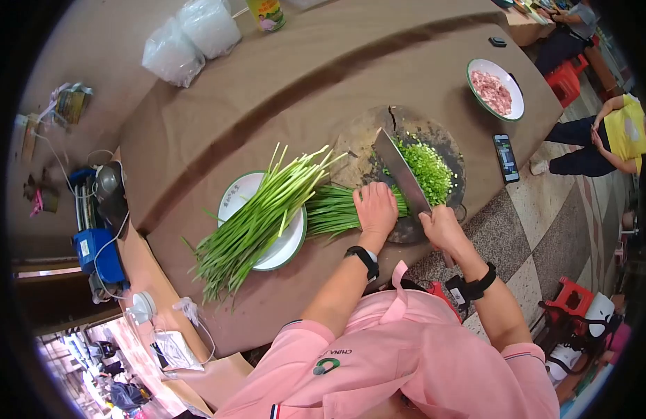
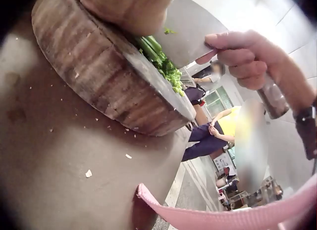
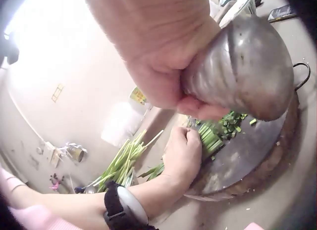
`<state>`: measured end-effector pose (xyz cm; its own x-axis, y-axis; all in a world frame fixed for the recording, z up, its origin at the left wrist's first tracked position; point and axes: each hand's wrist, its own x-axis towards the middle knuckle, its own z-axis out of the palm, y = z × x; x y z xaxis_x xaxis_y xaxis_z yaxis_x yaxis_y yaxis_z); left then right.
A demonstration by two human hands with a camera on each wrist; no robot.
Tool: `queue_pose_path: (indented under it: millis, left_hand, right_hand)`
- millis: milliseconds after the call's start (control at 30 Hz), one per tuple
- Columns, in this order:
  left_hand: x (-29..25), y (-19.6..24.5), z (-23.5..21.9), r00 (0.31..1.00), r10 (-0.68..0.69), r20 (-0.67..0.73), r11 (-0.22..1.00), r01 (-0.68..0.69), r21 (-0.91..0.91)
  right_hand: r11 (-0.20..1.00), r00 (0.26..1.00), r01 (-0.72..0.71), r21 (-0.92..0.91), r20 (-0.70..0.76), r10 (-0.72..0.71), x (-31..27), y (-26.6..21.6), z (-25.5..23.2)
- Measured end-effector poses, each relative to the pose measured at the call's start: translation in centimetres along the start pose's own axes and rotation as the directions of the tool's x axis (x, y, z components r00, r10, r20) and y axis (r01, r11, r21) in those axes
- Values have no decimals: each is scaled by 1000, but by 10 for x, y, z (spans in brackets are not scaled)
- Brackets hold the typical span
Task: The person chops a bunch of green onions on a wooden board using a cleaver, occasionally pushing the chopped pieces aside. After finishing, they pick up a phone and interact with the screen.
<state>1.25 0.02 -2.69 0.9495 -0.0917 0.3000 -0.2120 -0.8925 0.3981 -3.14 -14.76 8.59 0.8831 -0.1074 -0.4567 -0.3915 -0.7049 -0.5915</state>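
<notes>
The right hand point(image 1: 441, 227) has its fingers wrapped round the handle of a cleaver point(image 1: 403, 174), blade down on the round chopping board point(image 1: 365, 136). The left hand point(image 1: 376, 207), fingers curled, presses a bundle of chives point(image 1: 333, 209) on the board beside the blade. Chopped greens point(image 1: 427, 167) lie beyond; more chives rest on a plate point(image 1: 284, 248) on the counter point(image 1: 267, 105).

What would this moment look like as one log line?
left hand: presses chive bunch | right hand: grips cleaver | chopping block: chopped greens
</notes>
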Motion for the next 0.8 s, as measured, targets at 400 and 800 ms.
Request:
queue_pose_path:
  millis: [400, 800]
  left_hand:
    - [2, 3, 0, 999, -5, 42, 999, 3, 45]
    - [3, 4, 1, 1000, -17, -7, 999, 17, 41]
  right_hand:
    - [1000, 991, 11, -20, 136, -9, 48, -17, 11]
    - [993, 998, 4, 116, 68, -12, 14, -9, -28]
